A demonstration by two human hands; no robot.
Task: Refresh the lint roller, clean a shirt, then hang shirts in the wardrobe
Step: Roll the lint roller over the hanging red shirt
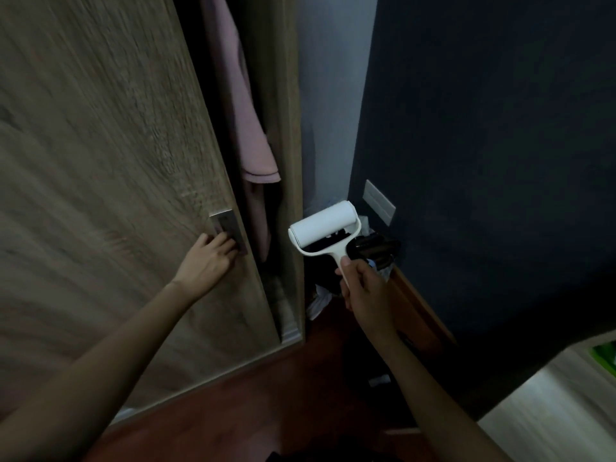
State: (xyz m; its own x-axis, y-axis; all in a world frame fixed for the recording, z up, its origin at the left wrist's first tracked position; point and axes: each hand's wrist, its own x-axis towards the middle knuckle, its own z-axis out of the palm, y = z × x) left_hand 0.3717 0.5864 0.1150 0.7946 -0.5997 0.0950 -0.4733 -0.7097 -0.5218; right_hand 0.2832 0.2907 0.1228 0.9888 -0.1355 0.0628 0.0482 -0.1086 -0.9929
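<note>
At the wardrobe door [100, 161], left hand [208, 260] hooks fingers into its handle [228, 228]; right hand [361, 285] grips the lint roller [325, 228].

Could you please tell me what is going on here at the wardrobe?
A person stands at the wardrobe. The left-hand grip has its fingers curled on the recessed handle of the sliding door, which stands open by a gap. The right-hand grip holds a white lint roller by its handle, roller end up, beside the opening. A pink garment hangs inside.
</note>
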